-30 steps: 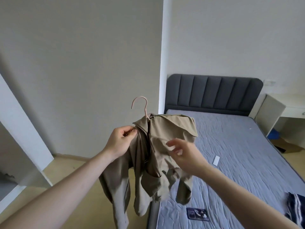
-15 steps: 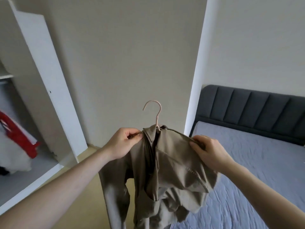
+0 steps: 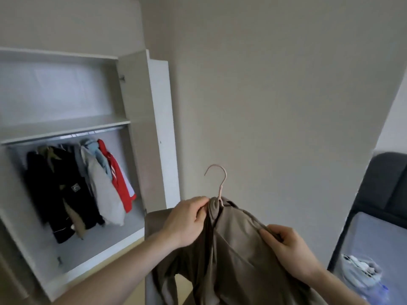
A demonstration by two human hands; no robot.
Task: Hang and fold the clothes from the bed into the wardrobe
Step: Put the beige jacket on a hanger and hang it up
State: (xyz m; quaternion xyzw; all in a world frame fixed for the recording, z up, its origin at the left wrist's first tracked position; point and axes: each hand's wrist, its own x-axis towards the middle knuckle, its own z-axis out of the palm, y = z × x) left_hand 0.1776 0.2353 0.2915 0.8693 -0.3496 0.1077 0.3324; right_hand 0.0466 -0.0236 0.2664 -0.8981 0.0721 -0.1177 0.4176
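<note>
The open wardrobe holds hung coats — both hands, left hand and right hand, pinch the tan jacket on its hanger.

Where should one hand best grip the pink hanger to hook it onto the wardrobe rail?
Probably the hanger neck, just under its bare hook, coming from the left where the left hand already pinches the jacket collar. The hook stands upright and clear of cloth.

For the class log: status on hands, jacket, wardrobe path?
Both hands, left and right, grip tan jacket on pink hanger. Wardrobe open. Nothing blocking.
</note>
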